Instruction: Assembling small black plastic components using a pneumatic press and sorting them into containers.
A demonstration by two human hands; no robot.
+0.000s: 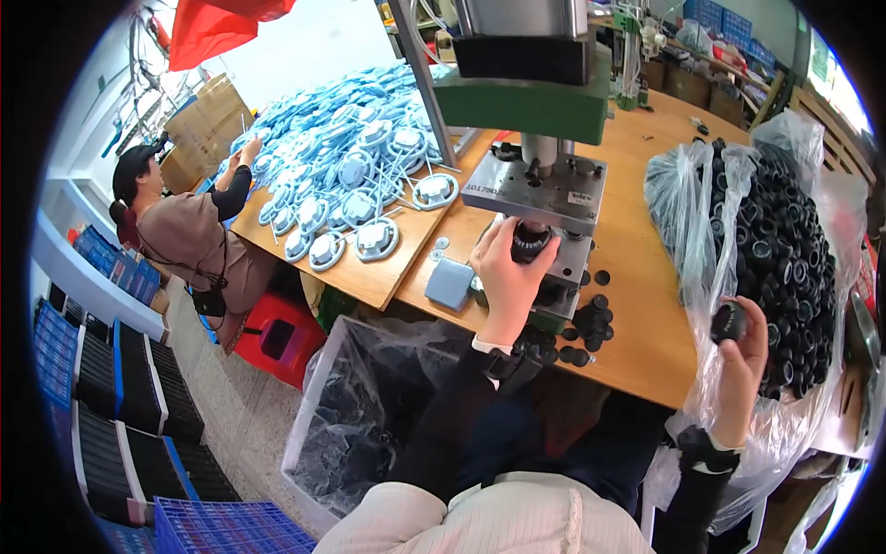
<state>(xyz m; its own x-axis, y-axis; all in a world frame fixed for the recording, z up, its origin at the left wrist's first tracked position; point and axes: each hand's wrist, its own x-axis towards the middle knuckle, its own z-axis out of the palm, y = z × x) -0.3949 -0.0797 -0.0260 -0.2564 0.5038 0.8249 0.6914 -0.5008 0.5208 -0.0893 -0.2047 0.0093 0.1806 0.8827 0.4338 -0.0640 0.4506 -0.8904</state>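
Note:
My left hand is closed around a round black cap under the upper metal block of a green bench press. Its fingers and thumb grip the cap's sides, and the cap's underside is hidden. Over on the right, my right hand pinches another black cap between fingers and thumb. That hand is beside a heap of similar black caps in a clear plastic bag. Several small black discs lie on the wooden table, right of the press base.
Light-blue round parts with stalks are piled on the table's left. A grey-blue block lies near the front edge. Below stands a plastic-lined white bin. A co-worker sits at the left near a red stool; blue crates stand on the floor.

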